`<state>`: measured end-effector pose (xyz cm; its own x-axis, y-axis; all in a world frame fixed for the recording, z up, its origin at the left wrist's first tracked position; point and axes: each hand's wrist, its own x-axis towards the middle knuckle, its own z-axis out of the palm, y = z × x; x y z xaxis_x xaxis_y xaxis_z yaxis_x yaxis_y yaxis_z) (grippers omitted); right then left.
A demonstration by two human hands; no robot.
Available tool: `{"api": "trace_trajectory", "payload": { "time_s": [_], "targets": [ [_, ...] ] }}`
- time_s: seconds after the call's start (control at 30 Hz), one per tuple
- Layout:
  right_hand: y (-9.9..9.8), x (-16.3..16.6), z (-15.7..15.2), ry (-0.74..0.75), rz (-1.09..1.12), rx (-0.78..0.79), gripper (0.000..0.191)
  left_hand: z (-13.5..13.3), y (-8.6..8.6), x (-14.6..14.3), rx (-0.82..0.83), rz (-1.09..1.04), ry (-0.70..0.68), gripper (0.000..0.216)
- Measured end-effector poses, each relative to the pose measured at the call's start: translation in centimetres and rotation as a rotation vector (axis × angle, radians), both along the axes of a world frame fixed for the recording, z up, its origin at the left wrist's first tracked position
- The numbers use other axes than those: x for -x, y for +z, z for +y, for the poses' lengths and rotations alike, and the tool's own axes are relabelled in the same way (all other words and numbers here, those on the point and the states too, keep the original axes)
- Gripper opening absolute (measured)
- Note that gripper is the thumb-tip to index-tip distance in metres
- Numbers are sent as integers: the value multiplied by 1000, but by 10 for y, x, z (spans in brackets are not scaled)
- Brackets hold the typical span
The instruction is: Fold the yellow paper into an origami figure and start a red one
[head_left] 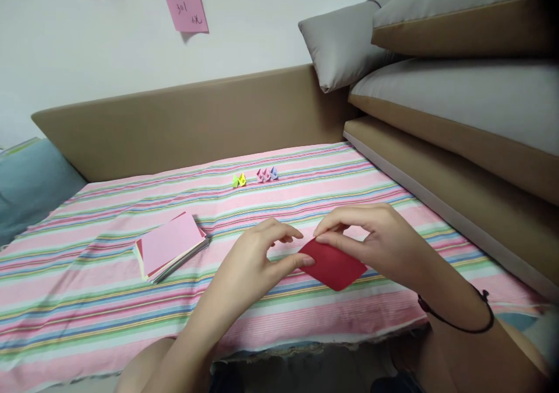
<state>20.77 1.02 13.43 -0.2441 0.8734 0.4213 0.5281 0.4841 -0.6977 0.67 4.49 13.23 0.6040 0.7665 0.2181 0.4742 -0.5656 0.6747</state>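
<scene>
Blue pillow (pixel 32 180) sat at the left end, probably just out of the way. Paper stack (pixel 172 244) lay on the striped cloth (pixel 109 317), left of my hands, likely so it was reachable without being under them; edges didn't line up. Folded pieces stood in a row on the far side, my guess being so nothing brushed them: green piece (pixel 235 181), yellow piece (pixel 241 179), a gap, two pink pieces (pixel 261 175), purple piece (pixel 273 173). Left hand (pixel 262 250) had its thumb tip on the left corner of the red paper (pixel 336 265), fingertips a narrow gap off, so more steadying than clamping, I figured. Red paper was near side, right of centre, between my hands, apparently off the cloth to give finger room. Right hand (pixel 379 233) pinched its far corner thumb to finger, no gap; that grip looked to carry it. Grey-brown cushions (pixel 471 99) were piled along the right, presumably to save width. Counts: blue pillow 1; paper stack 1, sheets inside couldn't tell; folded pieces 5 (green 1, yellow 1, pink 2, purple 1); hands 2; red paper 1; grey-brown cushions at least 3.
</scene>
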Motion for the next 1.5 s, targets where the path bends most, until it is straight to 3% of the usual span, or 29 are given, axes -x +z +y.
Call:
{"api": "trace_trajectory", "payload": {
  "time_s": [0.1, 0.2, 0.33, 0.4, 0.57, 0.77, 0.87, 1.0, 1.23, 1.5],
  "targets": [
    [-3, 5, 1, 63, -2, 40, 17, -2, -1, -5, 96, -89, 1, 9],
    [-6, 6, 4, 63, 133, 147, 10, -2, -2, -8, 261, -220, 20, 15],
    [-10, 2, 9, 37, 483, 254, 46, 1, -5, -10, 328, -483, 136, 22],
    [-12, 4, 10, -1, 587, 267, 54, 2, -7, -10, 315, -599, 197, 24],
    [-15, 19, 8, -48, 714, 255, 15, 0, -8, -12, 295, -701, 244, 25],
    [-11, 21, -1, -111, 606, 160, 7, -1, -4, -9, 380, -654, 164, 15],
    [-6, 20, -7, -86, 477, 123, 2, -4, -1, -8, 294, -615, 110, 19],
    [0, 24, -15, -110, 311, 50, 6, -14, 1, -7, 79, -535, 147, 19],
    [0, 30, -23, -152, 480, 27, 27, -25, 1, -9, 0, -573, 252, 20],
    [-3, 32, -25, -211, 493, -51, 26, -26, 1, -8, -157, -584, 227, 27]
  ]
}}
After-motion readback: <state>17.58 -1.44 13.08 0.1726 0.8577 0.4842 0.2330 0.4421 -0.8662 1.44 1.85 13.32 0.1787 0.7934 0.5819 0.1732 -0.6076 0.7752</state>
